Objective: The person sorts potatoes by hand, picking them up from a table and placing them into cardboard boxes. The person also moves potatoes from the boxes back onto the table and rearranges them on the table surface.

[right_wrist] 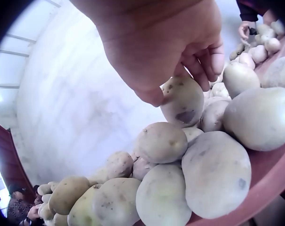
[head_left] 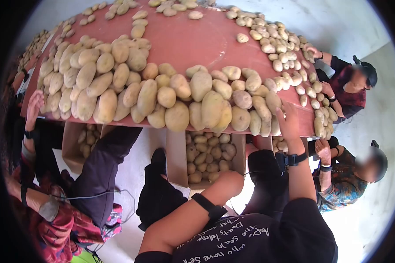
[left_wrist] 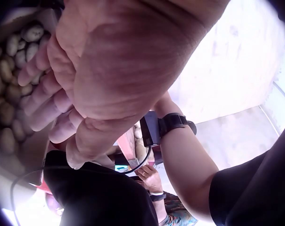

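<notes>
Potatoes lie heaped along the near edge of the red table [head_left: 184,33]. At the heap's right end, my right hand [head_left: 289,120] is at a potato [head_left: 274,103]. The right wrist view shows my right hand [right_wrist: 163,47] pinching that potato [right_wrist: 184,104] between thumb and fingers, close above other potatoes. Below the table edge, my left hand [head_left: 231,182] is beside a cardboard box of potatoes [head_left: 176,153], mostly turned from the head view. In the left wrist view my left hand [left_wrist: 109,70] has its fingers extended and holds nothing, with boxed potatoes [left_wrist: 5,113] behind the fingertips.
Two people [head_left: 353,87] [head_left: 353,177] are at the right, their hands by the table's potatoes. Another person's arm [head_left: 30,131] reaches up at the left. More cardboard boxes [head_left: 70,151] stand under the table. A cable [head_left: 114,192] hangs at the lower left.
</notes>
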`<state>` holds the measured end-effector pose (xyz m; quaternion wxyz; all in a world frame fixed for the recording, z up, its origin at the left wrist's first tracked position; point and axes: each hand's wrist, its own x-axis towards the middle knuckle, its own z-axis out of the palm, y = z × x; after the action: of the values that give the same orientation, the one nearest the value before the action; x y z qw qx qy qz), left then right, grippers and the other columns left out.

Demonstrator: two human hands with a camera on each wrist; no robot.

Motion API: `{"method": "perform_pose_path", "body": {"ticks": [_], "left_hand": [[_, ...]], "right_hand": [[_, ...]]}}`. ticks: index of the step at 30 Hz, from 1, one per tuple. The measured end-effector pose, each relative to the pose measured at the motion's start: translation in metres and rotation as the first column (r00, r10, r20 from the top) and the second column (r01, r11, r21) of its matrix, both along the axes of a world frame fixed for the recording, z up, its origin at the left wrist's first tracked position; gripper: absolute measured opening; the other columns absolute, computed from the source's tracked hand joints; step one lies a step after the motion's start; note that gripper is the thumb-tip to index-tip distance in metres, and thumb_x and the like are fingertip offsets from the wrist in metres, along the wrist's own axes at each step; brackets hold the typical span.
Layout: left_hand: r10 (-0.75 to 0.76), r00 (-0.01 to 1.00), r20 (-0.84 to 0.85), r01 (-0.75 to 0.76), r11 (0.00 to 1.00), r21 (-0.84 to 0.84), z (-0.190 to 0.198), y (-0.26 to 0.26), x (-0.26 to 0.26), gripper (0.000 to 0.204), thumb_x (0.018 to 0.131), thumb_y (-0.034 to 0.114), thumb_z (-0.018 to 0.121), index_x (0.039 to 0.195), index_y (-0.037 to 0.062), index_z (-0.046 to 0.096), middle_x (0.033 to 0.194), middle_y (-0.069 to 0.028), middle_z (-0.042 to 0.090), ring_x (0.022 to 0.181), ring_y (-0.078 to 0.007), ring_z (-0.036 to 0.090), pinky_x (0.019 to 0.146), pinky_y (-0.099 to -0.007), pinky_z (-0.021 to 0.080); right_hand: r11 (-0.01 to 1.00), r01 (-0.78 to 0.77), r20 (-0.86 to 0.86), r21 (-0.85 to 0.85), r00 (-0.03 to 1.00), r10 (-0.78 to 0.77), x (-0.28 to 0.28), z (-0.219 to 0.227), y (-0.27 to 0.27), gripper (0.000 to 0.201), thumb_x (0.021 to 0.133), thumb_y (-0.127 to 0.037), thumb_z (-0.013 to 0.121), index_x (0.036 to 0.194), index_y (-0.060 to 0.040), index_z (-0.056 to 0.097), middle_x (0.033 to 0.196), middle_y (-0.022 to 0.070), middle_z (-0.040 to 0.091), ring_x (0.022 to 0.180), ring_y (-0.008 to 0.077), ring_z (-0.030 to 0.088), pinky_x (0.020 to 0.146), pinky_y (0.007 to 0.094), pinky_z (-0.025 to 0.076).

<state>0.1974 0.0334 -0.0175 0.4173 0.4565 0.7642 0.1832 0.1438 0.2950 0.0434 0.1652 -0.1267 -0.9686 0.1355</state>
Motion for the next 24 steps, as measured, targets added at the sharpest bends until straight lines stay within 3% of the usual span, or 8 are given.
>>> {"method": "perform_pose_path", "body": {"ticks": [7,11,12,13,16,18,21,24], "left_hand": [[0.017,0.999,-0.034,-0.016,0.999,0.036,-0.006,0.000,0.006,0.022,0.073,0.015,0.059,0.090,0.0025,0.068,0.094,-0.0133,0.066,0.086,-0.0298,0.065,0.069,-0.0445,0.050],[0.002,0.998,-0.064,0.000,0.999,0.043,-0.010,0.000,0.007,0.022,0.075,0.016,0.059,0.091,0.0024,0.067,0.094,-0.0136,0.065,0.085,-0.0298,0.065,0.068,-0.0444,0.050],[-0.002,0.997,-0.072,0.005,0.999,0.043,-0.011,0.000,0.009,0.022,0.075,0.016,0.059,0.091,0.0024,0.067,0.094,-0.0136,0.065,0.084,-0.0298,0.066,0.067,-0.0443,0.050],[0.034,0.998,-0.054,-0.032,0.999,0.039,-0.014,0.001,0.011,0.022,0.075,0.016,0.059,0.090,0.0024,0.067,0.093,-0.0139,0.065,0.083,-0.0301,0.066,0.067,-0.0442,0.051],[0.099,0.995,-0.018,-0.098,0.994,0.040,-0.017,0.002,0.012,0.020,0.077,0.015,0.057,0.088,0.0019,0.068,0.090,-0.0147,0.066,0.079,-0.0308,0.066,0.065,-0.0440,0.051],[0.074,0.997,-0.012,-0.073,0.996,0.057,-0.014,-0.002,0.005,0.019,0.078,0.015,0.056,0.086,0.0012,0.067,0.087,-0.0152,0.066,0.078,-0.0312,0.066,0.064,-0.0441,0.051],[0.097,0.995,0.011,-0.097,0.994,0.047,-0.001,-0.011,-0.011,0.021,0.080,0.017,0.056,0.084,-0.0001,0.068,0.084,-0.0155,0.067,0.077,-0.0316,0.066,0.063,-0.0444,0.051],[0.115,0.993,-0.023,-0.115,0.993,-0.014,0.019,-0.021,-0.034,0.023,0.080,0.021,0.059,0.086,0.0000,0.067,0.087,-0.0152,0.066,0.081,-0.0322,0.065,0.067,-0.0442,0.051]], "right_hand": [[0.996,-0.078,-0.119,0.041,0.989,0.082,0.018,0.010,-0.031,0.042,0.087,-0.016,0.056,0.123,0.0040,0.050,0.119,0.0234,0.054,0.115,0.0355,0.049,0.100,0.0405,0.036],[0.961,-0.275,-0.285,-0.039,0.925,0.253,0.039,0.028,-0.075,0.025,0.086,-0.008,0.053,0.108,0.0032,0.058,0.099,0.0183,0.061,0.093,0.0323,0.059,0.084,0.0372,0.045],[0.923,-0.386,-0.276,0.000,0.887,0.371,0.044,0.029,-0.088,0.020,0.085,-0.005,0.051,0.103,0.0020,0.060,0.093,0.0160,0.062,0.085,0.0302,0.061,0.078,0.0355,0.048],[0.754,-0.650,-0.343,-0.090,0.731,0.590,0.039,0.019,-0.099,0.019,0.074,-0.001,0.055,0.091,-0.0025,0.063,0.087,0.0136,0.064,0.080,0.0312,0.062,0.072,0.0385,0.049],[0.560,-0.797,0.091,-0.228,0.555,0.827,0.032,-0.018,-0.134,0.024,0.070,-0.009,0.062,0.095,-0.0084,0.063,0.094,0.0110,0.063,0.088,0.0291,0.061,0.078,0.0381,0.050],[0.646,-0.580,0.294,-0.496,0.588,0.754,0.013,-0.097,-0.138,0.026,0.075,-0.015,0.062,0.099,-0.0057,0.061,0.098,0.0142,0.063,0.094,0.0329,0.059,0.080,0.0394,0.049],[0.859,-0.389,0.288,-0.333,0.825,0.486,-0.016,-0.182,-0.137,0.027,0.080,-0.020,0.060,0.101,-0.0039,0.060,0.104,0.0166,0.062,0.096,0.0349,0.058,0.080,0.0414,0.048],[0.940,-0.231,0.524,-0.249,0.784,0.332,-0.054,-0.205,-0.151,0.032,0.084,-0.020,0.057,0.113,-0.0063,0.055,0.111,0.0192,0.059,0.098,0.0388,0.057,0.085,0.0429,0.046]]}}
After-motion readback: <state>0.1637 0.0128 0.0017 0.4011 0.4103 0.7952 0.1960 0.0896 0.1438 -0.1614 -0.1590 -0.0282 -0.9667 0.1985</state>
